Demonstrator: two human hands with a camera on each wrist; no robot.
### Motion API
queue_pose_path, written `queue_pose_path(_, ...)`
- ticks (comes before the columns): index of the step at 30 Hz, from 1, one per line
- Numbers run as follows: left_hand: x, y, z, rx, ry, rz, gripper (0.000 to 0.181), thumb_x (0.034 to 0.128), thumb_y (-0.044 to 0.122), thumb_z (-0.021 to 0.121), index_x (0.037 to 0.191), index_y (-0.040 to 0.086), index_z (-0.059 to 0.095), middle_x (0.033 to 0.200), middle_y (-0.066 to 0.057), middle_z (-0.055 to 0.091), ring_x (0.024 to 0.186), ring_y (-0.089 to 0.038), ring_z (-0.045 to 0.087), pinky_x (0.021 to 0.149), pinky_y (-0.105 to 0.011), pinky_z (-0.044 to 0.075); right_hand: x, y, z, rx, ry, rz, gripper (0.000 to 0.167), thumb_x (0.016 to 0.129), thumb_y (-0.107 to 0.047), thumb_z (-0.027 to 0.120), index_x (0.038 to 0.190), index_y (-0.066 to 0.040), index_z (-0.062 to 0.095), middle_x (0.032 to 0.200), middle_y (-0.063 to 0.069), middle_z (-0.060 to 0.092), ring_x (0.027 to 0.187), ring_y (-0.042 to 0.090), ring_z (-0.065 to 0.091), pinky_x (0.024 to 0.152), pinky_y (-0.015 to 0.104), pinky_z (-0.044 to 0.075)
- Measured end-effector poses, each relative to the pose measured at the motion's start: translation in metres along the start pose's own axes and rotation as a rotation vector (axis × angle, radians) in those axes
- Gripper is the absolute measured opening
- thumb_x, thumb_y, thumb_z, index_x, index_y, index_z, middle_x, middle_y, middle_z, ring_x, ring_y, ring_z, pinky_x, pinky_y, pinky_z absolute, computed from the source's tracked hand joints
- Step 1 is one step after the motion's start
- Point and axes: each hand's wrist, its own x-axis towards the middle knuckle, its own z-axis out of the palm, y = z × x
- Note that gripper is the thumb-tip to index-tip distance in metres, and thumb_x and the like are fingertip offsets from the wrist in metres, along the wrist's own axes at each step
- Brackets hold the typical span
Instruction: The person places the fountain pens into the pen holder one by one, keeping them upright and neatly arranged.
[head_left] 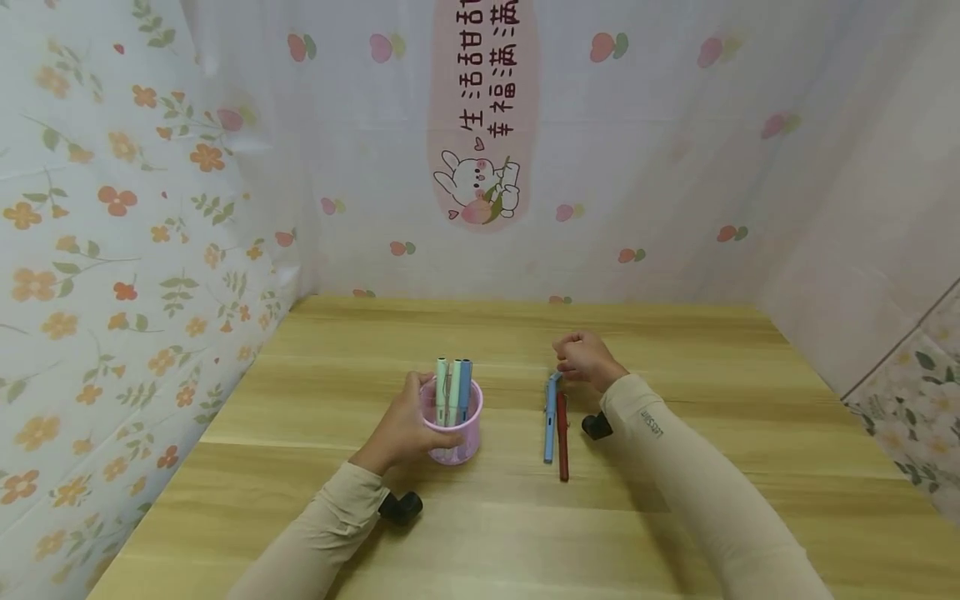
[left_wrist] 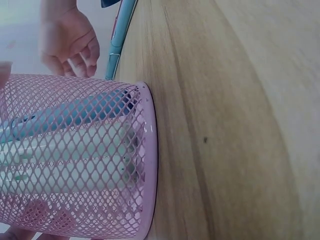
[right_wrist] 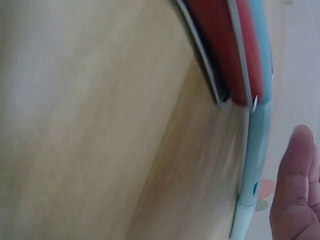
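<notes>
In the head view, my left hand (head_left: 401, 429) grips a pink mesh pen holder (head_left: 468, 442), its thumb across the near side. The holder stands upright with pale green pens (head_left: 441, 392) and a blue pen (head_left: 465, 390) in it; they also show through the mesh (left_wrist: 75, 205) in the left wrist view. My right hand (head_left: 588, 360) is over the far ends of a light blue pen (head_left: 551, 421) and a dark red pen (head_left: 563, 442), which lie side by side on the table. Its fingers look loosely bent in the left wrist view, with nothing visible in them.
The wood-grain table (head_left: 480, 533) meets a patterned curtain (head_left: 360, 167) at the back. Flowered cloth (head_left: 112, 250) hangs on the left side. A black wrist camera (head_left: 401, 507) sits under the left forearm, and another (head_left: 597, 427) under the right.
</notes>
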Motion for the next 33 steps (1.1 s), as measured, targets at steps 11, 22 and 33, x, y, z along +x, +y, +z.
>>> queue_pose_path(11,-0.003,0.001,-0.001,-0.004,-0.009,-0.005,0.093,0.0570,0.015,0.094,0.127,-0.002,0.034,0.129,-0.027,0.051,0.109,-0.036,0.054,0.094,-0.051,0.045,0.013,0.008,-0.008,-0.108,0.034,0.081,0.035,0.100,-0.021,0.053,0.121,0.006,0.048,0.114,0.020,0.053,0.084,0.022,0.061,0.076,0.033,0.056)
queue_pose_path(22,-0.004,0.000,0.000,0.013,-0.009,-0.004,0.092,0.0571,0.015,0.093,0.126,-0.003,0.034,0.133,-0.027,0.049,0.111,-0.037,0.054,0.095,-0.051,0.044,0.020,0.011,-0.010,-0.105,0.082,0.217,0.047,0.096,-0.019,0.055,0.133,0.008,0.042,0.105,0.014,0.053,0.079,0.021,0.059,0.071,0.029,0.056)
queue_pose_path(33,-0.004,-0.002,0.000,0.020,-0.004,-0.006,0.092,0.0560,0.016,0.094,0.124,-0.001,0.035,0.129,-0.026,0.051,0.108,-0.035,0.055,0.094,-0.050,0.046,0.025,0.008,-0.011,-0.224,0.122,0.232,0.025,0.093,-0.015,0.056,0.108,0.005,0.052,0.081,0.008,0.051,0.063,0.017,0.061,0.065,0.029,0.056)
